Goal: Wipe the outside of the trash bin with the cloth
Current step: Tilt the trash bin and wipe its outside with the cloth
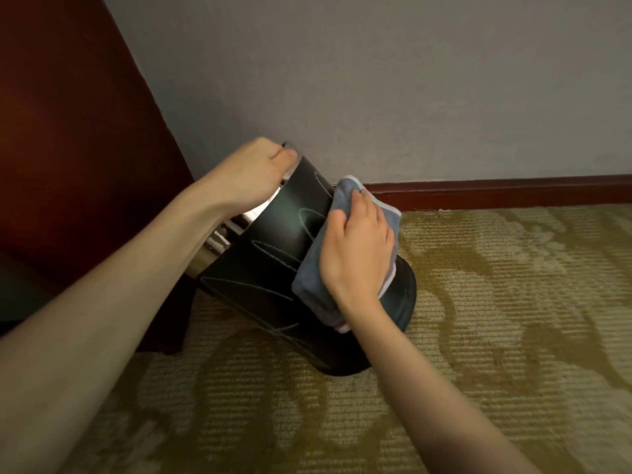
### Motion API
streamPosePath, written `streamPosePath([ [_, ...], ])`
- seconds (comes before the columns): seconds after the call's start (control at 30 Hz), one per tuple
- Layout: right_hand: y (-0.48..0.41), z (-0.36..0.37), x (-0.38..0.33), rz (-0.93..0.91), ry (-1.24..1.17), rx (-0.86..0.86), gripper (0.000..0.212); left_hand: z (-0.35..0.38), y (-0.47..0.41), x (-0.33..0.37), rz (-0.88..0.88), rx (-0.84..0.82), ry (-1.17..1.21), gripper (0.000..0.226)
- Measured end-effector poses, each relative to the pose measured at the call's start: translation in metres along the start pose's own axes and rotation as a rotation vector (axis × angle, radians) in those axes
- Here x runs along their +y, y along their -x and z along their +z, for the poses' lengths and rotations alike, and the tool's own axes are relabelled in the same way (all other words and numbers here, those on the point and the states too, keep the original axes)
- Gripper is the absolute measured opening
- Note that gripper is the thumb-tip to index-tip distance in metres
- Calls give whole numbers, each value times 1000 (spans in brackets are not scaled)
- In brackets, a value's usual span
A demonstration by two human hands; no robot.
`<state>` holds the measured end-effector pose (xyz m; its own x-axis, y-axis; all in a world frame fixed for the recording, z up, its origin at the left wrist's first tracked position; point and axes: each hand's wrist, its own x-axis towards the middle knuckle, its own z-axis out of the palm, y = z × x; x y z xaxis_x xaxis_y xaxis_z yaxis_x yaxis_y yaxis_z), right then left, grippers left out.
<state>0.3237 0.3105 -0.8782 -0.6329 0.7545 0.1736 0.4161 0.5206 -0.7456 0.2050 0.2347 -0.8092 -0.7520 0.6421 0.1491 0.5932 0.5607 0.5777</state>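
Note:
A black round trash bin (273,268) with thin looping line patterns stands tilted on the carpet, its open top leaning left toward the wood panel. My left hand (254,171) grips the bin's metal rim at the upper left. My right hand (359,248) presses a folded grey-blue cloth (309,285) flat against the bin's right side. The cloth's pale edges show above and below my palm. The bin's inside is mostly hidden by my left forearm.
A dark red wood panel (68,131) rises on the left, close to the bin's rim. A grey wall (376,80) with a dark red skirting board (513,191) runs behind. Patterned beige-and-olive carpet (513,319) covers the floor.

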Motion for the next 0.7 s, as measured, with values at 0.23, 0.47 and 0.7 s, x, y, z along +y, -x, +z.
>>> streamPosePath([
  [0.23, -40, -16, -3, 138, -96, -220, 37, -2, 12, 5, 47, -45, 37, 37],
  [0.47, -72, -17, 1, 288, -136, -406, 45, 2, 14, 8, 51, -52, 58, 44],
  [0.7, -43, -10, -13, 107, -43, -232, 38, -3, 5, 0, -5, 45, -65, 42],
])
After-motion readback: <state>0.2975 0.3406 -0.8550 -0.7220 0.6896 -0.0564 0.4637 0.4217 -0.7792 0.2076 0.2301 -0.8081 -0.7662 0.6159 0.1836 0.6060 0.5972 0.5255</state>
